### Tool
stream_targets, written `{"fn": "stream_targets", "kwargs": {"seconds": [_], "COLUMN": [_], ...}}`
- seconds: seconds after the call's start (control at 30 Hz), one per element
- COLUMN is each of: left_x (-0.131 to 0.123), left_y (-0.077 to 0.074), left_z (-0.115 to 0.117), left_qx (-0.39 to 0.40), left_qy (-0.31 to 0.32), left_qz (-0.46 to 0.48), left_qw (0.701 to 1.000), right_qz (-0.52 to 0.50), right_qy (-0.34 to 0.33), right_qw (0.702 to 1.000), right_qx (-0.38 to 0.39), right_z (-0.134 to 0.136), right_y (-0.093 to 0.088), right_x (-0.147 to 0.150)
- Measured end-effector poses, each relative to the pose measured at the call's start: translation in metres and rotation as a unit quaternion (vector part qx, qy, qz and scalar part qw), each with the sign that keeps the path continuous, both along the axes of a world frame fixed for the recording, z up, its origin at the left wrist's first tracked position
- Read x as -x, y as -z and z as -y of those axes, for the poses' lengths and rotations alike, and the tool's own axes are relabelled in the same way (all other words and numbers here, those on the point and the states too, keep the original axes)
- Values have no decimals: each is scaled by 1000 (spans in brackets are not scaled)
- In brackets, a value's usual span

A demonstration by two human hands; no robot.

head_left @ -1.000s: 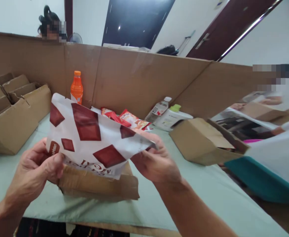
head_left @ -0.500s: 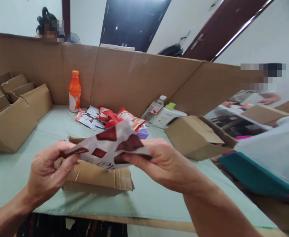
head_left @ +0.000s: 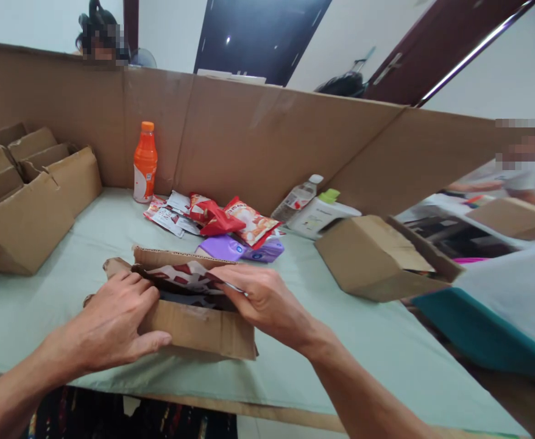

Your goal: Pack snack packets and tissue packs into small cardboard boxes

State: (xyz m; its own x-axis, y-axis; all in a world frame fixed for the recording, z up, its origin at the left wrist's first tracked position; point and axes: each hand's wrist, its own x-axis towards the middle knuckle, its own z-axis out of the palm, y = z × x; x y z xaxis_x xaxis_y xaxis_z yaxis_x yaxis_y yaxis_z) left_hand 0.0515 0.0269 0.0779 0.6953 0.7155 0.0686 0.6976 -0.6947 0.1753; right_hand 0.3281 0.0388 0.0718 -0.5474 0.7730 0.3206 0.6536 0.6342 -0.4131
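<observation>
A white packet with dark red patches (head_left: 187, 274) is partly inside a small open cardboard box (head_left: 198, 326). My right hand (head_left: 261, 296) pinches the packet's right end above the box's right side. My left hand (head_left: 116, 320) grips the left part of the box, its fingers over the edge and the thumb against the front wall. Its fingertips are partly hidden. Something dark and patterned shows below the packet in the box. Just behind the box lie purple packs (head_left: 222, 247).
Behind are red snack bags (head_left: 249, 219), white-and-red sachets (head_left: 171, 219), an orange bottle (head_left: 145, 164), a clear bottle (head_left: 297, 198) and a white jug (head_left: 320, 216). Cardboard boxes stand left (head_left: 39, 225) and right (head_left: 363, 262). A cardboard partition (head_left: 240, 134) lines the back; people are beyond.
Both hands have come down. The packet, held between them above the box, is now partly in it. My left hand has moved from the packet to the box; my right still holds the packet.
</observation>
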Motion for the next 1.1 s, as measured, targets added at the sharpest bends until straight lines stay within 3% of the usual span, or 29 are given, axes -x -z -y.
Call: {"fn": "stream_targets", "kwargs": {"seconds": [0.13, 0.33, 0.5, 0.6, 0.73, 0.93, 1.1], "left_x": [1, 3, 5, 7, 9, 8, 8], "left_y": [3, 4, 5, 10, 17, 15, 12], "left_z": [5, 3, 2, 5, 7, 1, 2], "left_qx": [17, 44, 42, 9, -46, -13, 6], "left_qy": [-15, -20, -7, 2, -12, -17, -37], "left_qz": [23, 35, 49, 97, 157, 84, 44], "left_qw": [999, 998, 998, 995, 987, 996, 998], "right_qz": [101, 276, 138, 92, 78, 109, 99], "right_qy": [1, -13, -168, -174, -182, -209, -204], "right_qw": [993, 942, 931, 929, 928, 922, 922], "right_qx": [56, 191, 294, 315, 314, 308, 315], "right_z": [-12, -31, -43, -43, -46, -54, -49], "right_y": [7, -13, -17, -10, 3, 20, 23], "right_x": [11, 34, 13, 1, 6, 28, 26]}}
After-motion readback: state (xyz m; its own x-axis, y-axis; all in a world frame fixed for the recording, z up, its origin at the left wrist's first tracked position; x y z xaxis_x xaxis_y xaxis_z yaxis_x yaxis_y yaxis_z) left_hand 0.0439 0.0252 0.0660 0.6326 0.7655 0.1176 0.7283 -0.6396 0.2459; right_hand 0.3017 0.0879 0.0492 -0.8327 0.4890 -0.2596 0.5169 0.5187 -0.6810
